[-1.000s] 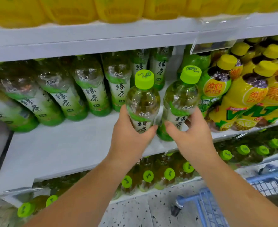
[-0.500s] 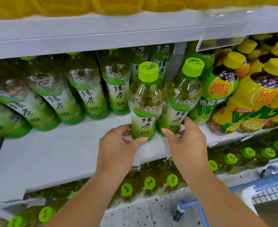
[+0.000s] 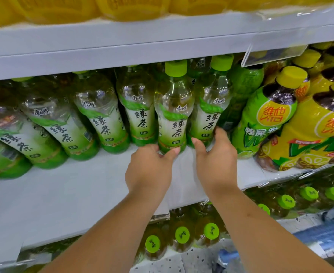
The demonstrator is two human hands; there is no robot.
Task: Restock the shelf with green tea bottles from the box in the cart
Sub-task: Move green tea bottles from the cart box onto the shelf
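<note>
Two green tea bottles stand upright, deep on the white middle shelf (image 3: 67,196). My left hand (image 3: 149,170) holds the base of the left bottle (image 3: 173,117) between thumb and fingers. My right hand (image 3: 214,160) grips the base of the right bottle (image 3: 209,113). Both have lime green caps and green-white labels. They stand next to a row of like bottles (image 3: 101,119) further left.
Yellow and green lemon tea bottles (image 3: 308,123) crowd the shelf's right side. Yellow bottles (image 3: 134,6) fill the shelf above. Green-capped bottles (image 3: 182,235) line the shelf below. A clear price tag holder (image 3: 274,54) hangs at upper right. Part of the blue cart (image 3: 323,237) shows at lower right.
Both hands have pushed the two bottles from the shelf's front edge back toward the row, sliding down to their bases. The view has moved closer to the shelf.
</note>
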